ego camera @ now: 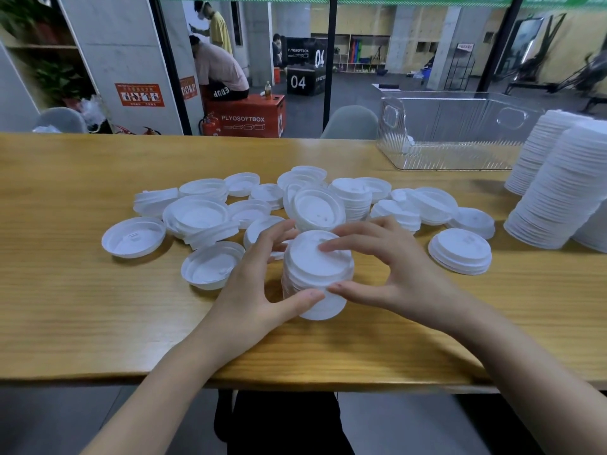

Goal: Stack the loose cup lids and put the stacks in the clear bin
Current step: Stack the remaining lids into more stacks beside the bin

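The left grip (259, 290) and the right grip (397, 274) meet around a short stack of lids (317, 274) standing on the worktop (98, 307). The left grip closes on the stack from its own side, thumb against the near wall and fingers curled round the far edge. The right grip holds the other side, thumb pressed low on the near wall beside the left thumb, with one fingertip lying on the top lid.

Just beyond both grips, loose lids (197, 215) lie scattered and overlapping, some rim up, some dome up, and a few already nested in small piles. To the left of the left grip, two single lids rest upside down. To the right of the right grip sits a low stack (460, 252), apart from the held one. Farther right, two tall stacks (551, 192) lean at the worktop's edge. The clear bin (443, 126) stands well beyond the right grip, near the far edge; a few lids show through its left wall.
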